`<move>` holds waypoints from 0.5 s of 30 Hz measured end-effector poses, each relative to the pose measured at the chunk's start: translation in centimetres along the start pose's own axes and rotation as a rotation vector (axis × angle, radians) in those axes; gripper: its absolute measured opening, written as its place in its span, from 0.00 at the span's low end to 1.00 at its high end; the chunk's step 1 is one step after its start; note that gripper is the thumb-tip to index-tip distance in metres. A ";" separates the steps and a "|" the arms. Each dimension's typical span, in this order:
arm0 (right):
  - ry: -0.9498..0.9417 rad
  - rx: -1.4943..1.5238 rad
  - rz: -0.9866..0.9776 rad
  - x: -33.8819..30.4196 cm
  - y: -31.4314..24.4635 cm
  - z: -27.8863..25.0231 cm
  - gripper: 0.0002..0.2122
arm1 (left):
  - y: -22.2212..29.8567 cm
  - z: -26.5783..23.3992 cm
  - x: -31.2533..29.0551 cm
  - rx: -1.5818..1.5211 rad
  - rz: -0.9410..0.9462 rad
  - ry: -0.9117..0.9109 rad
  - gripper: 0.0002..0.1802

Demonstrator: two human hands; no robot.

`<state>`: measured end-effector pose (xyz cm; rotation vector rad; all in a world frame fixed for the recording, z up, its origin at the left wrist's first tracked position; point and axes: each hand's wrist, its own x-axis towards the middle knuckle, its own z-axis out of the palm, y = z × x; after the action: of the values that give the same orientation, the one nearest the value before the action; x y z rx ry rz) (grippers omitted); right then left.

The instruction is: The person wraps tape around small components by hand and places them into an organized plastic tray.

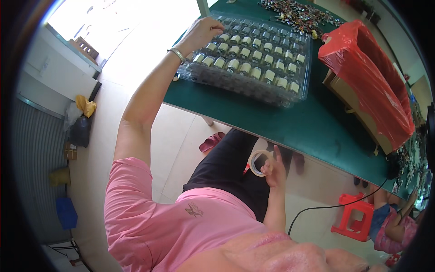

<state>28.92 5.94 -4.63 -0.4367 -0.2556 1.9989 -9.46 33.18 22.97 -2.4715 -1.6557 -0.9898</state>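
Note:
My left hand (201, 34) reaches over the far left corner of a clear plastic tray (304, 68), its fingers bent together at the row there; what they pinch, if anything, is hidden. The tray sits on top of other clear trays in a stack. Rows of small square pieces (245, 69) fill its pockets, pale cream in the near rows and dark grey in the far ones. Below the table edge, my right hand (274, 171) grips a roll of tape (252, 164) by its ring, with one finger pointing up.
The green table (290, 122) also bears a cardboard box (358, 113) covered with red plastic (351, 54), and a heap of small pieces (301, 16) at the back. A black cable (326, 207) hangs by a red stool (355, 220), where another person (394, 226) sits. Bags (80, 129) lie along the left wall.

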 end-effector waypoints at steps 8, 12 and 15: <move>0.048 -0.014 -0.013 0.0 0.1 0.7 0.30 | 1.1 0.5 -0.5 0.105 0.044 -0.064 0.12; 0.073 -0.029 -0.018 0.0 0.3 0.9 0.28 | 2.0 -0.6 -1.2 -0.040 0.029 0.109 0.13; 0.072 0.007 -0.010 0.2 0.5 0.9 0.28 | 10.0 -5.1 -5.3 -0.744 0.026 0.059 0.15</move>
<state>27.99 5.92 -4.01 -0.5007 -0.2059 1.9698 -4.93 22.63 27.73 -2.7934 -1.3990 -1.9389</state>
